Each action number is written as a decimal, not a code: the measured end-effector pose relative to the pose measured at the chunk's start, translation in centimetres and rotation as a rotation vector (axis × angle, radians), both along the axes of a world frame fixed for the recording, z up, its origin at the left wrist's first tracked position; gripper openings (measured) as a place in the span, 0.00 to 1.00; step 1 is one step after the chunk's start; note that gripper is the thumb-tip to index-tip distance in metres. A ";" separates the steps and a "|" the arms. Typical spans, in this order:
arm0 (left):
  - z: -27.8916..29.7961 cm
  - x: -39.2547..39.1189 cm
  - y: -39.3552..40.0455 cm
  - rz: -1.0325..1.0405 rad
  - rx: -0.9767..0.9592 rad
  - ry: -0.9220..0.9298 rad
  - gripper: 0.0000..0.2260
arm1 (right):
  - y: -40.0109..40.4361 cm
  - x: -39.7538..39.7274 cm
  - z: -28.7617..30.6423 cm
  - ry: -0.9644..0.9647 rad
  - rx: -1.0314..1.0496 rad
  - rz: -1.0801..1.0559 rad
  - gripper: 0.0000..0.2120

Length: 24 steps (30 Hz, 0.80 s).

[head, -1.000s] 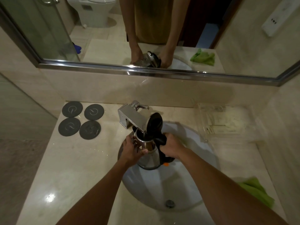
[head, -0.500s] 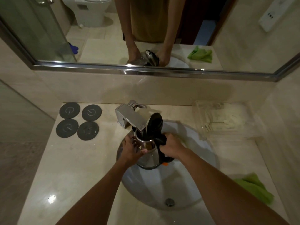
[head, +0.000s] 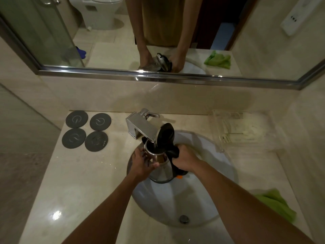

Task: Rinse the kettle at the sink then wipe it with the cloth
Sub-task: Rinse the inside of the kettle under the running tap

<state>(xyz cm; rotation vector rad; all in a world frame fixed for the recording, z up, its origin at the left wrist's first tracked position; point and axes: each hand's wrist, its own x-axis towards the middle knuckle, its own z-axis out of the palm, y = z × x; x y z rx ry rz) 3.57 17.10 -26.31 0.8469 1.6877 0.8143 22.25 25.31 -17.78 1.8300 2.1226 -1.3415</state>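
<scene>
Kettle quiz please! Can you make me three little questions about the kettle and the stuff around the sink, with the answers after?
1. True or false: the kettle's lid is closed.
2. Which hand grips the black handle? A) left hand B) right hand C) neither
3. Fill the gap: the green cloth lies on the counter to the ____ of the sink.

Key
1. False: the lid stands open, with the kettle's mouth under the tap.
2. B; the left hand holds the metal body.
3. right
</scene>
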 end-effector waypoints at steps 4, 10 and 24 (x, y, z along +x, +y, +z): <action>2.2 0.4 0.2 -0.011 0.008 0.042 0.44 | 0.2 -0.1 0.1 -0.011 -0.005 0.006 0.07; 1.8 0.6 0.8 -0.020 0.030 0.011 0.36 | 0.5 0.0 0.2 0.004 -0.034 -0.012 0.10; 1.7 0.6 0.8 -0.009 -0.013 -0.010 0.47 | 0.2 0.8 -0.3 0.049 -0.015 -0.043 0.05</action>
